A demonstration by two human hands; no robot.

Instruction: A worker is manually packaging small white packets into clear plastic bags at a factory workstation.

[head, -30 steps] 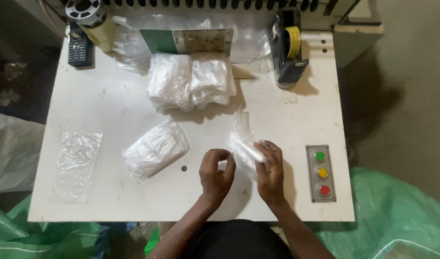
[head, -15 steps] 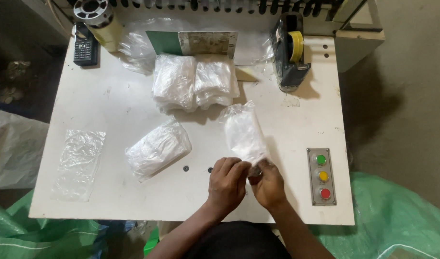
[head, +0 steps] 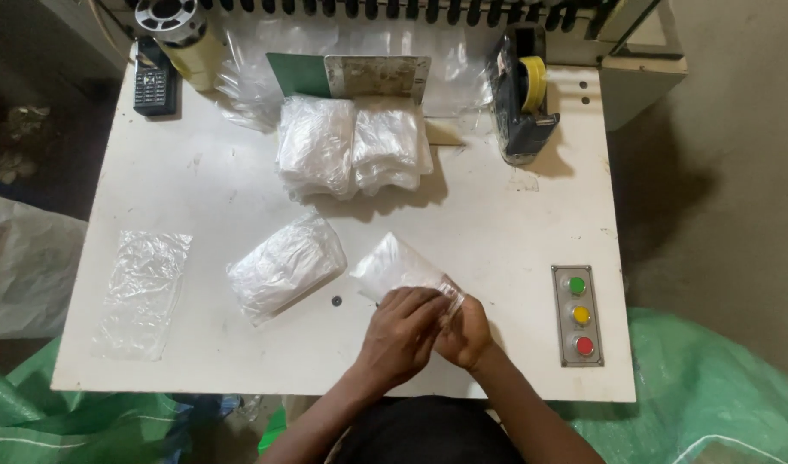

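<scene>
Both of my hands are pressed together at the near end of a small clear plastic packet (head: 392, 266) filled with white material. My left hand (head: 400, 334) lies over its near edge, and my right hand (head: 467, 335) grips the same end from the right. The packet lies flat on the white table (head: 196, 180), pointing away to the left. A similar filled packet (head: 284, 266) lies just left of it. Two stacks of filled packets (head: 352, 144) sit at the back centre.
An empty clear bag (head: 143, 290) lies at the left of the table. A tape dispenser with a yellow roll (head: 524, 96) stands at back right, a black handset (head: 156, 84) at back left. A three-button panel (head: 577, 314) sits near my right hand. Green sacks (head: 720, 387) surround the table.
The packet was held up and upright between my hands; it has since been laid flat and swung to the left. My hands have closed together on its near end.
</scene>
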